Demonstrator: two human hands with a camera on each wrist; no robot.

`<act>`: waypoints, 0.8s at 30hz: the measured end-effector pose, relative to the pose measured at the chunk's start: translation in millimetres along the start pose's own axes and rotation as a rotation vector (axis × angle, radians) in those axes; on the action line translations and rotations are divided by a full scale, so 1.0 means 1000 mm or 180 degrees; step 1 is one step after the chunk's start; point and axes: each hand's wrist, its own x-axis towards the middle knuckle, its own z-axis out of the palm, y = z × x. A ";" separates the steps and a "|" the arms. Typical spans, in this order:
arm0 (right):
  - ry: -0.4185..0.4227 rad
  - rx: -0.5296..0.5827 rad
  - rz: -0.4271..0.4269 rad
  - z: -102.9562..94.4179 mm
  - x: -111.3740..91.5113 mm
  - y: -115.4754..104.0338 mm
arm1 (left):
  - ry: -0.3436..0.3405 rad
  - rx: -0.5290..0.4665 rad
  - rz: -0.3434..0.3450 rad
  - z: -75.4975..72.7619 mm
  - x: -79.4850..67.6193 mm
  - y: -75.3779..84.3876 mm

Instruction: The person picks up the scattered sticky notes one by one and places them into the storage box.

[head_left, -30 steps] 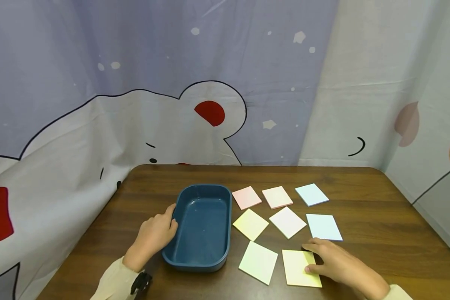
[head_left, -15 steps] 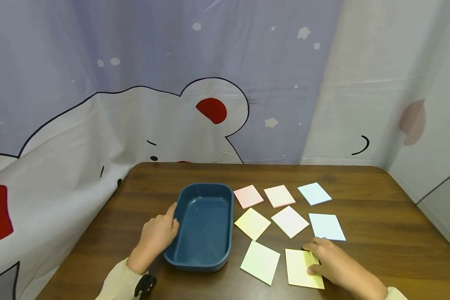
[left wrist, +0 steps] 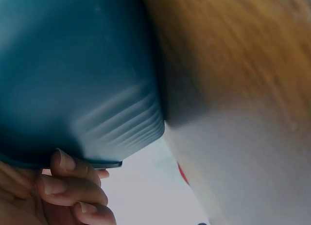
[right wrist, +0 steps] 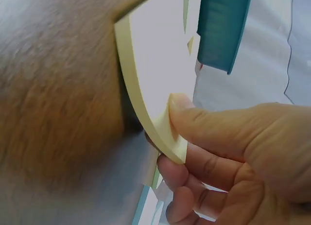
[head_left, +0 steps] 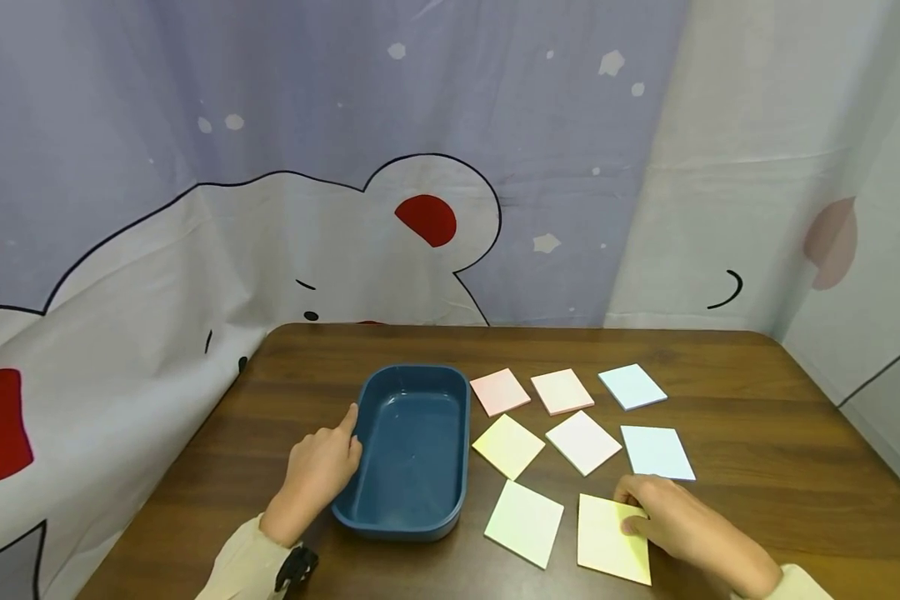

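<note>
A pale yellow sticky note pad lies at the table's front right. My right hand pinches its right edge between thumb and fingers. In the right wrist view the pad bends where the thumb presses on top, and that edge is lifted off the wood. At the left, a dark blue rectangular plastic tub stands upright with nothing inside. My left hand holds its left rim, the index finger laid along it. Curled fingers show under the rim in the left wrist view.
Several more sticky note pads lie flat right of the tub: pink, light pink, light blue, another light blue, whitish, yellow and pale green. A printed curtain hangs behind the wooden table.
My right fingers have closed on the yellow pad's edge, raising it a little and turning the pad slightly. My left hand stays at the tub's rim. The head view has shifted slightly.
</note>
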 end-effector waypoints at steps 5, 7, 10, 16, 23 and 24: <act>-0.0062 0.0192 -0.0233 -0.002 0.003 0.005 | 0.0056 0.0018 -0.0003 0.001 0.000 0.000; -0.0082 0.0242 -0.0248 -0.003 0.004 0.007 | 0.0065 0.0013 -0.0005 0.001 0.000 0.000; -0.0131 0.0306 -0.0244 -0.006 0.005 0.009 | 0.0058 0.0013 -0.0016 0.001 0.000 0.000; -0.0232 0.0530 -0.0370 -0.015 0.007 0.008 | 0.0092 0.0028 -0.0027 0.001 0.000 0.001; -0.0352 0.0677 -0.0377 -0.029 0.013 -0.001 | 0.0186 0.0031 0.0065 0.003 -0.001 0.000; -0.0329 0.0675 -0.0419 -0.031 0.015 -0.003 | 0.0220 0.0031 0.0073 0.004 -0.001 0.000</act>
